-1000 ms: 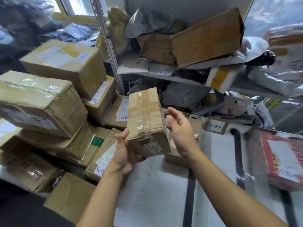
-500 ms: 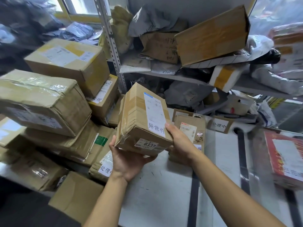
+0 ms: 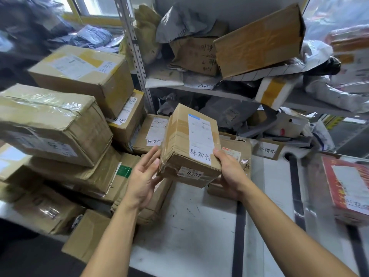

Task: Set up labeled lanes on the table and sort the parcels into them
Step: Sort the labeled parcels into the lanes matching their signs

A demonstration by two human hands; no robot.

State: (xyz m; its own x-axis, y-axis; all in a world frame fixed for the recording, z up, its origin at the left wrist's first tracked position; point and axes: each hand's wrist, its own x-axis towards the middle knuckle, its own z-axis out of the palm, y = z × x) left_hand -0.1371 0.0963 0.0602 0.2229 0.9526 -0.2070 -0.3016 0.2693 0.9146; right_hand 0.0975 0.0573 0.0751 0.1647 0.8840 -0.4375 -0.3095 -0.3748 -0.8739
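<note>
head view. a small cardboard parcel (image 3: 189, 145) is held above the counter (image 3: 191, 222), between both hands and tilted so that its labelled face is turned up toward the camera. the right hand (image 3: 229, 174) grasps the parcel's near right corner, thumb on the top face beside the handwritten tag 异常件 (image 3: 200, 155) and fingers hidden below. the left hand (image 3: 142, 179) is released: palm and straight fingers lie against the parcel's left side and steady it without curling round it. a numbered sticker, 0337 (image 3: 191, 173), shows on the near end face.

step in hand, as judged: reading the tag to decide the lane; sorting is under way, with the parcel not yet placed. dark tape strips (image 3: 238, 232) divide the counter into lanes. a box tagged 异常件 (image 3: 152, 132) sits just behind the held parcel at the edge of the stacked boxes (image 3: 60, 124) on the left; a card reading 处理中 (image 3: 267, 149) stands further right at the head of another lane; a red parcel (image 3: 347, 186) lies in the lane at the far right.

next move, as judged: carry the parcel to the group bearing the same tag, most likely toward the left rear, and set it down flat with the tag left readable. the space there is crowded, so the lowering calls for care not to nudge the leaning stack. a shelf (image 3: 209, 90) of loose packets stands behind.
</note>
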